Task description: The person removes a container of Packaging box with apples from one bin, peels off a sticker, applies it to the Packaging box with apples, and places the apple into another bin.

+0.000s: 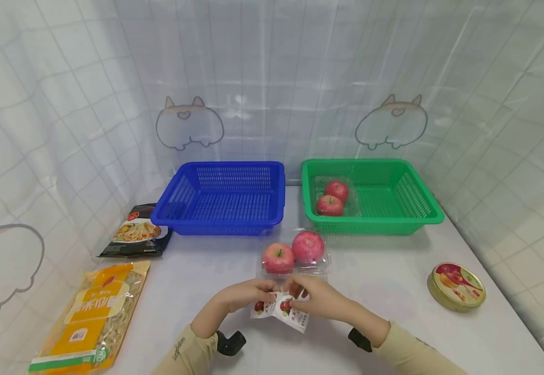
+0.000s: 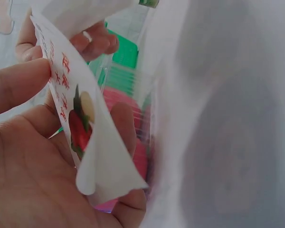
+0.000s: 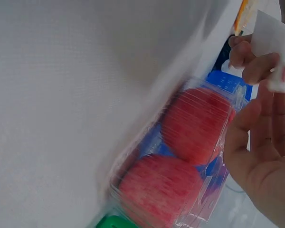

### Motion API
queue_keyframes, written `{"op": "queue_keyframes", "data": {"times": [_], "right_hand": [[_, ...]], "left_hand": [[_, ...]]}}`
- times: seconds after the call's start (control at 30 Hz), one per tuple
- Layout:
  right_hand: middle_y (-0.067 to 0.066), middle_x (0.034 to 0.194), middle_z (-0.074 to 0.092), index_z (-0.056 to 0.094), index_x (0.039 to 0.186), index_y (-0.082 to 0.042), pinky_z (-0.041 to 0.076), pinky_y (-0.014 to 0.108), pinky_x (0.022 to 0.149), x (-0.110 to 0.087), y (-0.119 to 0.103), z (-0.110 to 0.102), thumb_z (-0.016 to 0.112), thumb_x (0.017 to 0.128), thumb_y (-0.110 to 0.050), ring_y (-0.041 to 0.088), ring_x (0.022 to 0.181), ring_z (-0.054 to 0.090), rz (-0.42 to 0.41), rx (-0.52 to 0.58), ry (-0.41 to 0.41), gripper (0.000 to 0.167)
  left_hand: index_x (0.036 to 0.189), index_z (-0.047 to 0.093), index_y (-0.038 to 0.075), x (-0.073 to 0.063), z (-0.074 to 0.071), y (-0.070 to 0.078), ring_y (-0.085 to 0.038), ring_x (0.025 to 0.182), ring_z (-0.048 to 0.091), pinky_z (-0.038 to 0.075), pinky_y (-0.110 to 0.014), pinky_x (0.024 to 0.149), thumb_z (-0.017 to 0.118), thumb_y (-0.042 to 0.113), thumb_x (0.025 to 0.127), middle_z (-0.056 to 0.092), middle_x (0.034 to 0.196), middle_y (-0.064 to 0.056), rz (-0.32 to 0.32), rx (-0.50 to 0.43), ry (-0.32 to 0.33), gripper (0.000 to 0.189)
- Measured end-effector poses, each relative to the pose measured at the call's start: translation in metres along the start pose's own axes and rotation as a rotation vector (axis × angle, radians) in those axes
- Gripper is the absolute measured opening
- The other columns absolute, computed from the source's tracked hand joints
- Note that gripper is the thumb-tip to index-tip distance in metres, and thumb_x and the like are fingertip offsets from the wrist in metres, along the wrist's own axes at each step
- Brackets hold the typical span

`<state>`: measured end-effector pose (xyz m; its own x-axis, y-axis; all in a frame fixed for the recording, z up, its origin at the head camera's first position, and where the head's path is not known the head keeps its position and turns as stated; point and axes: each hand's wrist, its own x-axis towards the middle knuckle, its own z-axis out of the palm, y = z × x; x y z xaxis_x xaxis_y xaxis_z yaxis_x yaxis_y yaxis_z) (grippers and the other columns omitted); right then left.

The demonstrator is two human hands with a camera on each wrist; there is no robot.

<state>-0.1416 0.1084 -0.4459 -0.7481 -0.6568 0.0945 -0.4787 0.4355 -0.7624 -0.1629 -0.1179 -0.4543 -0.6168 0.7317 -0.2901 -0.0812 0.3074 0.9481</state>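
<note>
A white printed packet [image 1: 282,307] is pinched between left hand [image 1: 247,295] and right hand [image 1: 320,298] above the counter [image 1: 380,276], just nearer than two boxed apples [image 1: 308,247]. It looks light, limp and easily creased, best held by its edges. The left wrist view reveals its curled edge; only the head view shows the tin [image 1: 457,285] at right.

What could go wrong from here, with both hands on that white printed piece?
1. The thin white printed piece might crease or tear: the left hand and right hand both grip it, and it is bent between them.
2. The hands might nudge the clear box of apples, which sits just beyond their fingers.
3. The piece could slip, since fingers alone seem to hold it up.
</note>
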Motion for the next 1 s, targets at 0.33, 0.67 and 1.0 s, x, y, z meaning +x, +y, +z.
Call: {"op": "queue_keyframes", "data": {"times": [0.33,0.67,1.0], "right_hand": [[-0.003,0.094,0.06,0.057,0.098,-0.013,0.049,0.025,0.072,0.002,0.006,-0.002,0.058,0.08,0.005,0.011,0.082,0.057,0.022,0.096,0.09,0.025],[0.001,0.1,0.067,0.067,0.108,-0.01,0.051,0.023,0.071,0.002,0.008,-0.001,0.057,0.081,0.006,0.008,0.086,0.058,-0.077,0.041,0.092,0.033],[-0.007,0.091,0.061,0.069,0.104,-0.018,0.045,0.017,0.063,0.005,0.011,0.007,0.07,0.082,-0.015,0.002,0.077,0.049,-0.193,-0.085,0.092,0.022]], "left_hand": [[0.096,0.056,-0.006,0.003,-0.003,0.002,-0.013,0.084,0.047,0.035,-0.032,0.08,0.051,0.011,0.087,0.055,0.084,0.003,-0.004,0.012,0.061,0.021],[0.098,0.055,-0.008,0.004,0.001,0.006,-0.012,0.083,0.047,0.037,-0.029,0.077,0.052,0.013,0.091,0.055,0.087,0.004,0.019,0.002,0.058,0.023],[0.088,0.051,-0.011,0.007,0.002,0.005,-0.012,0.072,0.04,0.033,-0.027,0.069,0.05,0.005,0.087,0.046,0.075,0.003,0.044,-0.009,0.033,0.016]]}}
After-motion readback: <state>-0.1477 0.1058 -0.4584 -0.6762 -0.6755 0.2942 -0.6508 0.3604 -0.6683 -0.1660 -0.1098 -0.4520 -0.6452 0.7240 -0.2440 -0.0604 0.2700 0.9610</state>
